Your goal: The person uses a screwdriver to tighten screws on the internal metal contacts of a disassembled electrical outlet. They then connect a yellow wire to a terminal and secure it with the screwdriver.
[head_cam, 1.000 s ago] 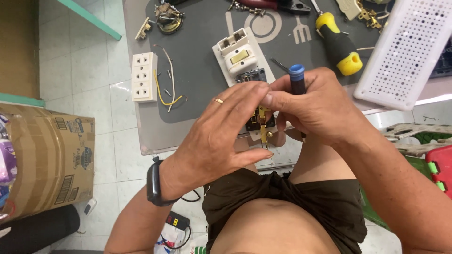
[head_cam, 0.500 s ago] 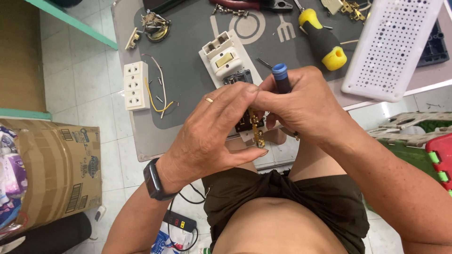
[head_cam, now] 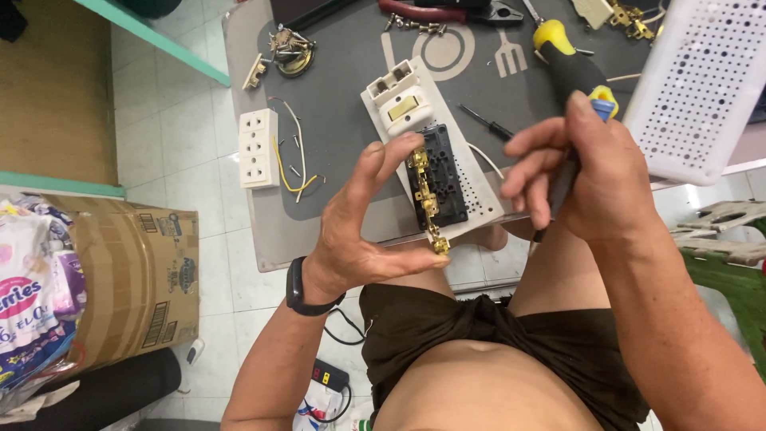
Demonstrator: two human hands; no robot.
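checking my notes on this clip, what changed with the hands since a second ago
The hands have parted. The right hand drew away to the right, keeping the blue-capped screwdriver. The left hand now holds the long brass contact strip alone, between fingertip and thumb. The white three-outlet socket block and yellow-handled screwdriver stayed on the grey mat.

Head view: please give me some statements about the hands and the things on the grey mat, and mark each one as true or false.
1. The left hand holds a brass strip between thumb and fingers. True.
2. The right hand is empty. False: it grips a blue-capped screwdriver.
3. A white triple socket lies on the mat left of the hands. True.
4. The yellow-handled screwdriver is in the left hand. False: it lies on the mat.
5. The left wrist wears a black band. True.
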